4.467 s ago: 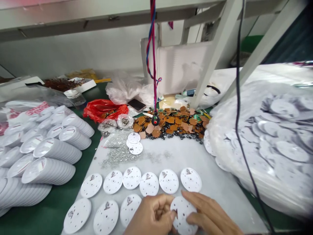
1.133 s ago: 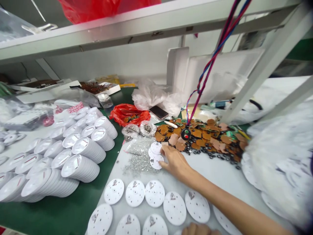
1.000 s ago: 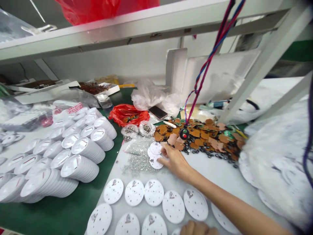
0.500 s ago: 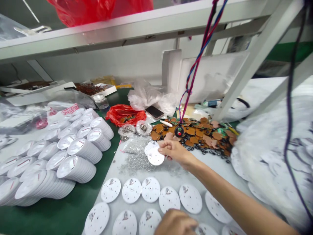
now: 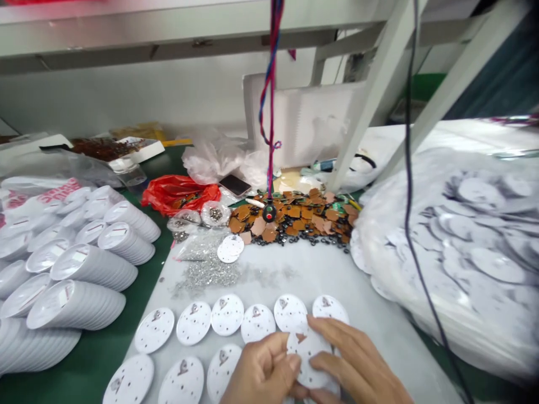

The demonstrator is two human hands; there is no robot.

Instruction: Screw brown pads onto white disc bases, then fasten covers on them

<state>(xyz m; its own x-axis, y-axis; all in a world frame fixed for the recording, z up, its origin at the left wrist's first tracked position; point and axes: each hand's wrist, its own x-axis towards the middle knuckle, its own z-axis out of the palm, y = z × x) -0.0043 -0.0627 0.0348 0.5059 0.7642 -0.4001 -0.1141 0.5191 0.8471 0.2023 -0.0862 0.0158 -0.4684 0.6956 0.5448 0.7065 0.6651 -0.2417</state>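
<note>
Low at the front, my left hand (image 5: 265,370) pinches the edge of a round white disc (image 5: 312,367) between thumb and fingers. My right hand (image 5: 362,365) curls its fingers over the same disc from the other side. A small brownish piece shows near the disc's upper edge; fingers cover part of the rest. Around my hands, rows of similar white discs (image 5: 227,314) with small holes and a metal clip lie on the pale board (image 5: 295,275). Some discs under my hands are partly hidden.
Small screws (image 5: 206,275) lie scattered beside white discs (image 5: 230,248). Behind them is a heap of brown circuit boards (image 5: 295,216); a twisted cable (image 5: 272,112) hangs above. Stacked white cups (image 5: 84,269) stand left, a plastic bag of discs (image 5: 458,252) right. A phone (image 5: 234,185) lies behind.
My right hand has come back from the white discs by the screws, which stay there, and now meets my left hand at a disc in front. The view has shifted right.
</note>
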